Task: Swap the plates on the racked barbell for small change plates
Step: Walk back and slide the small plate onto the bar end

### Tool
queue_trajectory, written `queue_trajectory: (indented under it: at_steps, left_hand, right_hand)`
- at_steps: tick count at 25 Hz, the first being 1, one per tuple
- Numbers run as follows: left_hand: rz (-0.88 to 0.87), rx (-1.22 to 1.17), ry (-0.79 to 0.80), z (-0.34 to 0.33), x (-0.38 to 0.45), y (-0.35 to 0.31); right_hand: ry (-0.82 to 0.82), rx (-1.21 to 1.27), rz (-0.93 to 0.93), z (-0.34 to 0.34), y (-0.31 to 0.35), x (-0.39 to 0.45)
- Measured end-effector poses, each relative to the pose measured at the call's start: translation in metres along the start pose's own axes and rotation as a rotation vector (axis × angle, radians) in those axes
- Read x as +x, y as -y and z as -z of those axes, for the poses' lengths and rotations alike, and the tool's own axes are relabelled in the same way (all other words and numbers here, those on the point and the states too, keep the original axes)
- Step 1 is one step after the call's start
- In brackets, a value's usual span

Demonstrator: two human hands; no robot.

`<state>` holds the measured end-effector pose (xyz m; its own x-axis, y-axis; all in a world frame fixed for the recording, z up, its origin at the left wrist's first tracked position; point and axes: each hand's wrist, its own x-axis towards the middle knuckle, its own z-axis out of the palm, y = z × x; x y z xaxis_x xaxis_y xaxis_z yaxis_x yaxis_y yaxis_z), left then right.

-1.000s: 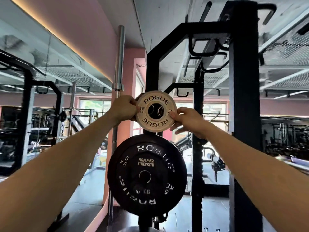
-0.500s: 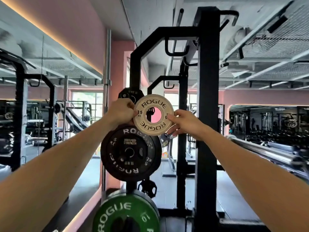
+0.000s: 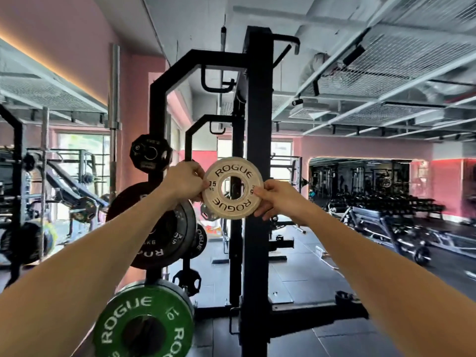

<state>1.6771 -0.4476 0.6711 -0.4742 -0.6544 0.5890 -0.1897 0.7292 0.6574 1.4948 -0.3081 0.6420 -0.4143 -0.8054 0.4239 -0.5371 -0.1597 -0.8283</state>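
Observation:
A small white change plate [image 3: 233, 203] marked ROGUE 0.5 KG is held up in the air at chest height, free of any peg. My left hand [image 3: 184, 182] pinches its left rim and my right hand [image 3: 274, 199] pinches its right rim. Through its centre hole I see the black rack upright [image 3: 257, 124] behind it. On the storage pegs to the left hang a black 5 kg plate [image 3: 167, 235] and, lower, a green 10 kg plate [image 3: 144, 323]. No racked barbell is in view.
A smaller black plate [image 3: 150, 153] hangs on an upper peg. A bare barbell [image 3: 114, 99] stands upright against the pink wall at left. Dumbbell racks and a bench [image 3: 381, 217] fill the right side. Dark rubber floor [image 3: 296, 274] lies beyond the rack.
The white plate has come off its peg above the black plate and moved right with both hands. My view has swung right, so the stored plates now sit to the left.

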Motion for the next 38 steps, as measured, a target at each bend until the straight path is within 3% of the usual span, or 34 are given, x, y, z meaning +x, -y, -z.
queue_trajectory:
  at_steps: [16,29,38]
  left_hand:
    - [0.072,-0.067,0.125,-0.248,-0.01,-0.14]
    - [0.162,-0.007,0.169,-0.357,0.034,-0.073]
    - [0.117,0.109,-0.025,-0.405,0.061,-0.03]
  right_hand:
    - [-0.034,-0.053,-0.066,0.258,-0.123,-0.04]
    - [0.013,-0.083,-0.177,0.274,-0.232,0.017]
    - [-0.025,-0.203,-0.137,0.269,-0.275,0.063]
